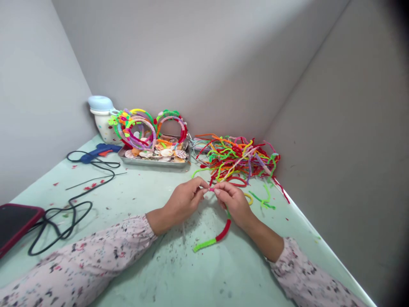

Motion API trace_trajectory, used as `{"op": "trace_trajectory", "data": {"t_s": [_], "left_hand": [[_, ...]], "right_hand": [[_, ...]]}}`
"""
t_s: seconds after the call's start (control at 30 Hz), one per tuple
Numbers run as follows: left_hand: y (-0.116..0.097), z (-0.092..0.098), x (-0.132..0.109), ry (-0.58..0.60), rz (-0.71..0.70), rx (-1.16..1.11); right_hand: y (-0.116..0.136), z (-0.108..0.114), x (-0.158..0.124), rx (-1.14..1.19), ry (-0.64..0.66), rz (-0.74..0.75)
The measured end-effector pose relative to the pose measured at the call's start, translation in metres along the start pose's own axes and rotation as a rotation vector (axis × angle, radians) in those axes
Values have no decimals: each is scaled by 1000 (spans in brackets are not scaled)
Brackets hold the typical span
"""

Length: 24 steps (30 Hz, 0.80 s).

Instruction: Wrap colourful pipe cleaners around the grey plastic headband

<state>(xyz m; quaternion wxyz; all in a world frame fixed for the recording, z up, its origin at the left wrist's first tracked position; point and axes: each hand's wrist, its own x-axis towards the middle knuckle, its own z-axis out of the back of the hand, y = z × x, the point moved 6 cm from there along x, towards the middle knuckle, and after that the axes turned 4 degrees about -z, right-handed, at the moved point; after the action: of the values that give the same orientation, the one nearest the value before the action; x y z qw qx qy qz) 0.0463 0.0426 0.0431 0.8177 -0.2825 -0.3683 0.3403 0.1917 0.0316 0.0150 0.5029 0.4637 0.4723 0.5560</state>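
Observation:
Above the middle of the table, my left hand (183,200) and my right hand (234,202) meet fingertip to fingertip. Both pinch a short pink stretch of pipe cleaner (211,189) between thumb and forefinger. From beneath my right hand a curved headband (223,230), wrapped in green and red pipe cleaner, hangs toward me with its bright green end lowest. My right palm and fingers hide the part between this end and the pink stretch. Just behind my right hand lies a heap of loose pipe cleaners (239,157) in many colours.
A metal tray (153,162) of seashells holds finished wrapped headbands (140,128). Behind it stands a white cup with a blue lid (101,115). At left are a blue glue gun (99,152), its black cord (75,209) and a red-cased phone (19,226). Grey walls enclose the table.

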Motion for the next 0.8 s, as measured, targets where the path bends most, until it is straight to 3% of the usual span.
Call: {"op": "trace_trajectory", "data": {"t_s": [0.4,0.8], "left_hand": [[2,-5,-1,28,66,-135],[20,-19,2,78,195,-548]], "right_hand": [[6,3,-2,-231,-52,125],[6,2,0,-312,-23,161]]}}
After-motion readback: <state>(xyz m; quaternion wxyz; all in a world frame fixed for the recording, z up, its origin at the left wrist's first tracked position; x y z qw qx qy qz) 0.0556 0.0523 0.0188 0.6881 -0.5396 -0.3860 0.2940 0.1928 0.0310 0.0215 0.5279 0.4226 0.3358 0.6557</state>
